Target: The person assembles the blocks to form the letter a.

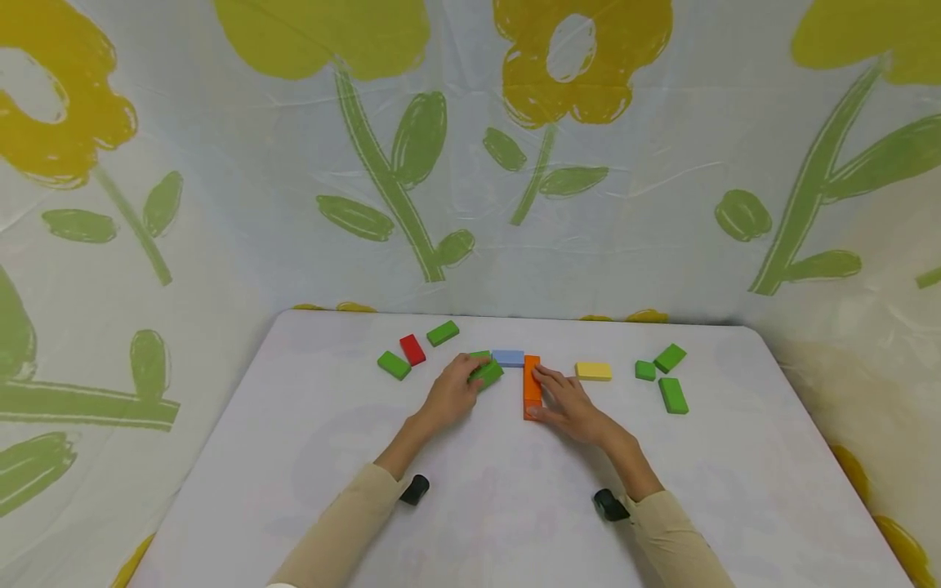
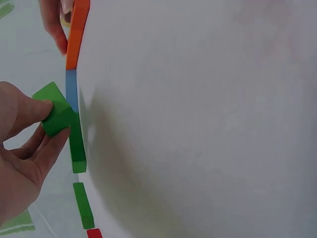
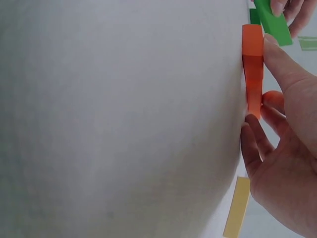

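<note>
Pinched a green block (image 1: 488, 375) with the left hand (image 1: 450, 394), aimed lengthwise toward far right; held orange blocks (image 1: 531, 384) with the right hand (image 1: 579, 414), aligned near to far.

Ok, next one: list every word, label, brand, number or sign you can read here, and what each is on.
None: no text can be read in any view.
The held green block, orange blocks, blue block and yellow block show plain faces.
The backdrop shows flowers and leaves, no lettering.
The black pieces at the wrists are too small to tell whether they bear any marking.
</note>
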A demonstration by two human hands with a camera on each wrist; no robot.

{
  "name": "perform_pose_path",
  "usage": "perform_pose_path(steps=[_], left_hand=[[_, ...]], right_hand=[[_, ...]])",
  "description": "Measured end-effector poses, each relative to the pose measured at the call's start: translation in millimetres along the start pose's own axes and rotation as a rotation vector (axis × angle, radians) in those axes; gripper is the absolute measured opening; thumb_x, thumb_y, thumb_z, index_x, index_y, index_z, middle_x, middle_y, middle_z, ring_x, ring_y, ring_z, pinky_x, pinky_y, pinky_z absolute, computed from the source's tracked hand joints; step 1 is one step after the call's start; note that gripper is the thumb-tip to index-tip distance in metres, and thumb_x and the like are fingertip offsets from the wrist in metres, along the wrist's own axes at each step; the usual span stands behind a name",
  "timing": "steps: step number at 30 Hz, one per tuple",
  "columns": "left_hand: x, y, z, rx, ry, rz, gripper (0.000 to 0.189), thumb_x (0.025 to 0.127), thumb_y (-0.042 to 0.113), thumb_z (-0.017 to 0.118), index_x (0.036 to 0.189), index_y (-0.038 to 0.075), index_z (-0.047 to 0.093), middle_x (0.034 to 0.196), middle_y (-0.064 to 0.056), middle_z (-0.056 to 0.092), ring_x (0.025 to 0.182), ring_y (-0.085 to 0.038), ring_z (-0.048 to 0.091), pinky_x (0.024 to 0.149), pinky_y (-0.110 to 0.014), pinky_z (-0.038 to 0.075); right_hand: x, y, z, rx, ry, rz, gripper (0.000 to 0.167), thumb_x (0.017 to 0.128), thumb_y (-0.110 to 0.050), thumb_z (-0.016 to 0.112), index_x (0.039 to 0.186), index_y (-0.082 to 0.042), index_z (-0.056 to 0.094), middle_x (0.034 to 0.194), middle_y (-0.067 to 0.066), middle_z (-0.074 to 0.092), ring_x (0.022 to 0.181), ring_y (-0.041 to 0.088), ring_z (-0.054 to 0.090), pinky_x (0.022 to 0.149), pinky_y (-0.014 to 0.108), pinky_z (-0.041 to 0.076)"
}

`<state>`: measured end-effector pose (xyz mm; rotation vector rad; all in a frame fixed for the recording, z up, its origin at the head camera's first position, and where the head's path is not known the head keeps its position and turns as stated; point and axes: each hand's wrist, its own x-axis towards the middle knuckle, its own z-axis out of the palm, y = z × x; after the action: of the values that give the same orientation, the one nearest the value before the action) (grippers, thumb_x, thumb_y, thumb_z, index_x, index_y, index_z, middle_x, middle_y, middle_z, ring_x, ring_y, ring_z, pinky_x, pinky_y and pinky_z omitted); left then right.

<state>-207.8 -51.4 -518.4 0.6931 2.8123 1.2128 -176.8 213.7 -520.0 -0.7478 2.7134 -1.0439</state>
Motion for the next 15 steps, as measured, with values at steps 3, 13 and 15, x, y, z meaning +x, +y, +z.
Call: perform_pose_path(steps=[3, 13, 15], left_hand=[[-7.6, 3.7, 2.5, -0.022, -0.012, 0.007, 0.041, 0.099, 0.002, 0.066, 0.139, 0.004, 0.061, 0.123, -0.013, 0.062, 0.107, -0.024, 0.062, 0.094, -0.041, 0.054], [-27.4, 19.6, 10.8, -0.072, -0.099, 0.013, 0.037, 0.098, 0.005, 0.069, 0.135, 0.003, 0.064, 0.109, -0.008, 0.064, 0.099, -0.019, 0.06, 0.088, -0.031, 0.055], [-31.0, 22.6, 12.2, -0.086, -0.109, 0.008, 0.037, 0.098, 0.005, 0.069, 0.134, 0.003, 0.065, 0.109, -0.008, 0.065, 0.099, -0.019, 0.06, 0.088, -0.031, 0.055]], right_hand=[[-0.1, 1, 1, -0.007, 0.006, -0.003, 0.069, 0.098, -0.017, 0.071, 0.152, 0.011, 0.038, 0.161, 0.027, 0.033, 0.148, 0.045, 0.03, 0.119, 0.068, 0.007], [0.8, 2, 2, -0.011, 0.013, -0.006, 0.068, 0.099, -0.018, 0.07, 0.152, 0.01, 0.038, 0.161, 0.026, 0.034, 0.148, 0.045, 0.03, 0.119, 0.068, 0.005], [1.0, 1, 2, -0.014, 0.013, -0.013, 0.068, 0.098, -0.017, 0.07, 0.152, 0.011, 0.038, 0.16, 0.027, 0.034, 0.148, 0.045, 0.03, 0.119, 0.068, 0.006]])
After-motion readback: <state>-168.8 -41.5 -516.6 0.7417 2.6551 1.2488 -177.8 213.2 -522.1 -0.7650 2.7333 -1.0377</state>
